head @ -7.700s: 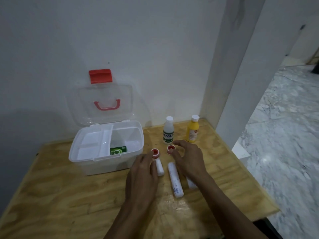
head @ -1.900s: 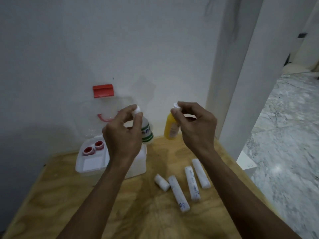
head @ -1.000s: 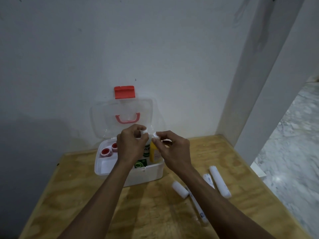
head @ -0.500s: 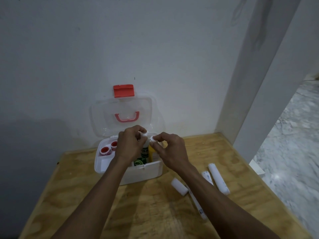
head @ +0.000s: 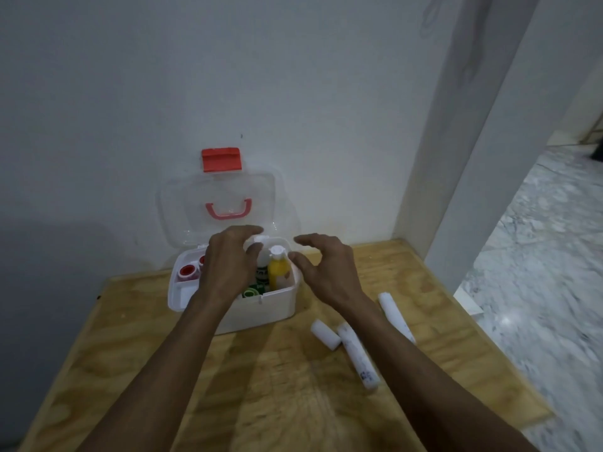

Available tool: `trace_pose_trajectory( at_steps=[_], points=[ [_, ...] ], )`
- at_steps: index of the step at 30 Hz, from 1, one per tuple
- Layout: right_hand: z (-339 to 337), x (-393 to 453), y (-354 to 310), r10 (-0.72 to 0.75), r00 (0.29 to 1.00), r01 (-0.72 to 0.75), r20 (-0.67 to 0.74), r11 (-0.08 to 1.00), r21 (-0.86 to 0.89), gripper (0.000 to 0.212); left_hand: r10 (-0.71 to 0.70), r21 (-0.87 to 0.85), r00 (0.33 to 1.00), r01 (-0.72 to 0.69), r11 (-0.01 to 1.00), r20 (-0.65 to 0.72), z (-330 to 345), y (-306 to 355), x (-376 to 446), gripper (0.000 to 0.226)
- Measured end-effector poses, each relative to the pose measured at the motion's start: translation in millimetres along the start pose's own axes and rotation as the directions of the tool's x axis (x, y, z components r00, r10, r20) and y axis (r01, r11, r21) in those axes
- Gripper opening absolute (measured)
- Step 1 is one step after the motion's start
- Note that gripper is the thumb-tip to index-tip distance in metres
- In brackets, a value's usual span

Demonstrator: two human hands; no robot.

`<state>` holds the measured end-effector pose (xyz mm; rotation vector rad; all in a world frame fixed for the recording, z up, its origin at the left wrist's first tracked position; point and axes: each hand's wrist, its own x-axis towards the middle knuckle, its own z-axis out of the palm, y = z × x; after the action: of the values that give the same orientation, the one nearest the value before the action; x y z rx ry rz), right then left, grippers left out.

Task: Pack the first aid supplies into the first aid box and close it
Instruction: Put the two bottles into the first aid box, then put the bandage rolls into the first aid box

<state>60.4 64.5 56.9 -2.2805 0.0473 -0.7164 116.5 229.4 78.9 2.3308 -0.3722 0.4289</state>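
Note:
The white first aid box [head: 261,309] stands open on the wooden table, its clear lid [head: 195,207] leaning against the wall. Inside stand a yellow bottle [head: 279,272] and a white bottle with a green label [head: 262,272], with a green item [head: 251,292] at their feet. Two red-cored tape rolls [head: 187,272] lie in the box's left tray. My left hand [head: 228,265] hovers over the box with its fingers loosely apart at the white bottle's cap, hiding part of it. Just right of the yellow bottle, my right hand [head: 326,269] is spread and holds nothing. Three white gauze rolls [head: 357,355] lie on the table.
The table [head: 261,402] fits into a corner, with the wall behind and a white pillar [head: 456,190] at the right. Its right edge drops to a marble floor [head: 538,288]. The lid's red latch [head: 222,159] sticks up against the wall.
Both hands carried the two bottles from the air down into the box. My right hand has let go of the yellow bottle's cap and spread; my left hand's fingers have loosened.

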Motion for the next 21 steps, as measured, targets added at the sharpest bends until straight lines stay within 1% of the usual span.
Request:
trace_pose_trajectory(
  at_steps=[2,3,5,7,10,12,14,17,21],
  points=[
    [-19.9,-13.7,5.5,0.050,0.991,-0.050,-0.121,0.999,0.006,0.027,0.019,-0.043,0.991,-0.025,0.999,-0.130,-7.8,12.6,-16.7,0.029],
    [-30.1,-24.1,8.9,0.082,0.981,-0.081,-0.178,0.997,0.012,0.026,0.038,-0.080,0.984,-0.053,0.995,-0.172,-10.4,20.2,-29.2,0.027],
    [-47.9,-49.5,14.4,0.145,0.961,-0.147,-0.238,0.989,0.010,0.024,0.055,-0.149,0.982,-0.082,0.985,-0.182,-8.2,32.6,-59.3,0.020],
    [-57.7,-76.8,19.1,0.199,0.952,-0.210,-0.234,0.977,-0.023,0.024,0.018,-0.191,0.993,-0.040,0.981,-0.118,6.3,38.9,-88.7,0.016],
    [-57.3,-116.2,24.4,0.252,0.947,-0.276,-0.202,0.955,-0.105,0.027,-0.125,-0.184,0.991,0.129,0.974,0.038,39.2,39.7,-119.0,0.024],
    [-52.4,-137.4,26.9,0.260,0.949,-0.291,-0.180,0.940,-0.175,0.029,-0.180,-0.150,0.979,0.194,0.970,0.098,56.8,39.1,-129.3,0.029],
    [-47.1,-151.1,28.7,0.277,0.949,-0.309,-0.152,0.914,-0.264,0.026,-0.229,-0.132,0.966,0.244,0.961,0.124,68.5,38.8,-132.9,0.034],
    [-42.5,-159.3,31.7,0.266,0.952,-0.304,-0.150,0.872,-0.384,0.021,-0.291,-0.080,0.945,0.304,0.949,0.149,78.7,39.2,-130.1,0.039],
    [-43.5,-159.6,35.0,0.234,0.953,-0.297,-0.193,0.841,-0.451,0.017,-0.321,-0.015,0.928,0.329,0.944,0.192,85.1,41.0,-121.5,0.040]
  ],
)
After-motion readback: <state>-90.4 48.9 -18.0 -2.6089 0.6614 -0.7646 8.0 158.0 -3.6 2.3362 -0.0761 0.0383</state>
